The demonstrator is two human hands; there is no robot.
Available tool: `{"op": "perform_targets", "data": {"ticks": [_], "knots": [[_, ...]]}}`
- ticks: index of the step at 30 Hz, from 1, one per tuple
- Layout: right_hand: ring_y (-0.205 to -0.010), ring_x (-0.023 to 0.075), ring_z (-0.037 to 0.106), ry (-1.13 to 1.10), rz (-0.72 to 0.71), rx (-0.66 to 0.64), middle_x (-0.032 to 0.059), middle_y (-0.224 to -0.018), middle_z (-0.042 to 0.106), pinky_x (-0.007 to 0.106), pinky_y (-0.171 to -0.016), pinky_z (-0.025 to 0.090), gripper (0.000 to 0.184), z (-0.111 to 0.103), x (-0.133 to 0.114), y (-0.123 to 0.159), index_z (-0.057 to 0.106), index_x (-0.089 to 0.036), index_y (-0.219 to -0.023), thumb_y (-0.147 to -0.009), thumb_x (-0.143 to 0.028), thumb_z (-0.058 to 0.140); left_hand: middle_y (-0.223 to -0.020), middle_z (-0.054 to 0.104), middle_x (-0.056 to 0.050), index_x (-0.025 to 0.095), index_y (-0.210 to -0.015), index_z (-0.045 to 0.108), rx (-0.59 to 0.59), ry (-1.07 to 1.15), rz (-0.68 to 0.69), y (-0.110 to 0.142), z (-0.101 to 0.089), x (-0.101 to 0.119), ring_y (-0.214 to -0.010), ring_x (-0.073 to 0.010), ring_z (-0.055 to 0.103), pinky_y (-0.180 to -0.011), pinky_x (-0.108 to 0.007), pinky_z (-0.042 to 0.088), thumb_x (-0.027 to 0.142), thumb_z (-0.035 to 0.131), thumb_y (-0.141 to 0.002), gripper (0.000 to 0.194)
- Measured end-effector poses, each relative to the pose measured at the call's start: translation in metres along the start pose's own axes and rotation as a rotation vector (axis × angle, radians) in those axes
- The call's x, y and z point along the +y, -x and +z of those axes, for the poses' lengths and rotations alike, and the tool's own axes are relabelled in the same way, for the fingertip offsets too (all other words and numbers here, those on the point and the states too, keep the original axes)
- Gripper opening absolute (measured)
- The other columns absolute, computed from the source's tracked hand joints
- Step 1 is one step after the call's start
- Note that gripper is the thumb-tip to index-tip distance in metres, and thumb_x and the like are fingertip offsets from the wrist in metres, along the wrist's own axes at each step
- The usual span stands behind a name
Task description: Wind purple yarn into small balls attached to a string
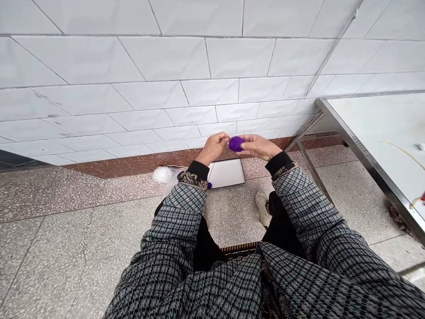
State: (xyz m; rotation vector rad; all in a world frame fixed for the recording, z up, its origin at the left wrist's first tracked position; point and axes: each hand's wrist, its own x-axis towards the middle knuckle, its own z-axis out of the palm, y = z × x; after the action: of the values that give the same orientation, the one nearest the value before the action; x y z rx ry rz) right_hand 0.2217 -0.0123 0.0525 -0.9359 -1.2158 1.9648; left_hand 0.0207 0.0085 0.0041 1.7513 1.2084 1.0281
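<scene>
In the head view my right hand (260,146) grips a small purple ball of yarn (236,144), held up in front of the wall. Just left of it, my left hand (214,147) is closed in a pinch on a thin yarn strand that runs down from the fingers. Below the hands a shallow white box (227,172) with dark edges lies on the floor. At its left side sits another bit of purple yarn (209,185), partly hidden by my left sleeve.
A white ball of yarn (161,174) and a clear plastic bag (171,179) rest on the floor, left of the box. A metal-edged table (365,155) stands at the right. The tiled wall (212,57) rises ahead. My shoe (263,208) is near the box.
</scene>
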Motion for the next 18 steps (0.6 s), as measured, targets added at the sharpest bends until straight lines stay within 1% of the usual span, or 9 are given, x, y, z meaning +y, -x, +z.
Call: {"op": "perform_targets", "data": {"ticks": [1,3,7,10,12,14,15,16,18], "knots": [[-0.095,0.0148,0.069,-0.034,-0.034,0.049,0.0050,-0.102,0.074,0.029,-0.087,0.060,0.023,0.000,-0.002,-0.001,0.071,-0.017,-0.097,-0.075,-0.014,0.077,-0.065,0.052,0.002,0.015,-0.080,0.063,-0.004,0.007,-0.022,-0.001,0.001,-0.002,-0.062,-0.0131,0.045,-0.063,-0.025,0.038,0.024,0.054,-0.087,0.015],[-0.096,0.0147,0.068,-0.084,-0.107,0.168,0.0058,-0.101,0.073,0.028,-0.089,0.059,0.022,-0.002,-0.003,-0.005,0.069,-0.016,-0.095,-0.076,-0.020,0.080,-0.061,0.048,0.003,0.015,-0.082,0.063,-0.051,0.017,-0.046,0.000,0.004,-0.004,-0.058,-0.0124,0.043,-0.059,-0.025,0.036,0.026,0.054,-0.088,0.015],[-0.094,0.0142,0.067,-0.130,-0.229,0.401,0.0045,-0.093,0.071,0.028,-0.089,0.058,0.028,-0.009,0.005,-0.020,0.064,-0.017,-0.088,-0.075,-0.032,0.083,-0.063,0.051,0.003,0.015,-0.081,0.064,-0.230,0.033,-0.035,0.008,0.011,0.006,-0.056,-0.0111,0.043,-0.057,-0.024,0.037,0.028,0.054,-0.088,0.017],[-0.089,0.0144,0.066,-0.004,-0.226,0.507,0.0045,-0.092,0.069,0.029,-0.081,0.058,0.026,-0.014,0.013,-0.028,0.062,-0.017,-0.090,-0.078,-0.032,0.079,-0.068,0.057,0.001,0.015,-0.079,0.065,-0.409,0.055,-0.026,0.014,0.015,0.019,-0.059,-0.0113,0.046,-0.059,-0.024,0.039,0.026,0.055,-0.086,0.017],[-0.081,0.0140,0.064,0.169,-0.180,0.551,0.0045,-0.091,0.068,0.028,-0.074,0.058,0.024,-0.014,0.017,-0.030,0.062,-0.016,-0.091,-0.076,-0.025,0.078,-0.072,0.060,-0.001,0.015,-0.079,0.066,-0.463,0.063,-0.031,0.016,0.014,0.024,-0.062,-0.0121,0.049,-0.060,-0.024,0.040,0.026,0.056,-0.085,0.016],[-0.072,0.0130,0.062,0.348,-0.093,0.536,0.0036,-0.087,0.067,0.027,-0.067,0.057,0.025,-0.012,0.019,-0.028,0.062,-0.017,-0.090,-0.072,-0.019,0.079,-0.072,0.060,-0.001,0.014,-0.080,0.066,-0.424,0.058,-0.038,0.017,0.008,0.026,-0.062,-0.0123,0.049,-0.060,-0.025,0.040,0.026,0.056,-0.084,0.016],[-0.069,0.0128,0.061,0.415,-0.034,0.491,0.0034,-0.085,0.067,0.027,-0.064,0.057,0.024,-0.010,0.020,-0.026,0.063,-0.017,-0.089,-0.070,-0.017,0.079,-0.070,0.059,0.000,0.014,-0.079,0.066,-0.382,0.049,-0.035,0.017,0.004,0.026,-0.061,-0.0121,0.049,-0.060,-0.025,0.039,0.026,0.056,-0.084,0.016],[-0.068,0.0128,0.061,0.456,0.023,0.418,0.0036,-0.084,0.068,0.026,-0.061,0.057,0.023,-0.009,0.020,-0.023,0.064,-0.017,-0.087,-0.070,-0.016,0.079,-0.068,0.057,0.000,0.014,-0.079,0.066,-0.332,0.036,-0.027,0.016,0.000,0.025,-0.061,-0.0119,0.048,-0.060,-0.025,0.038,0.025,0.056,-0.084,0.016],[-0.070,0.0134,0.063,0.451,0.106,0.218,0.0047,-0.085,0.070,0.024,-0.058,0.057,0.018,-0.005,0.018,-0.017,0.068,-0.017,-0.086,-0.070,-0.014,0.077,-0.066,0.056,0.001,0.013,-0.076,0.065,-0.253,0.020,-0.005,0.016,-0.010,0.023,-0.062,-0.0122,0.048,-0.062,-0.025,0.038,0.023,0.058,-0.083,0.013]]}}
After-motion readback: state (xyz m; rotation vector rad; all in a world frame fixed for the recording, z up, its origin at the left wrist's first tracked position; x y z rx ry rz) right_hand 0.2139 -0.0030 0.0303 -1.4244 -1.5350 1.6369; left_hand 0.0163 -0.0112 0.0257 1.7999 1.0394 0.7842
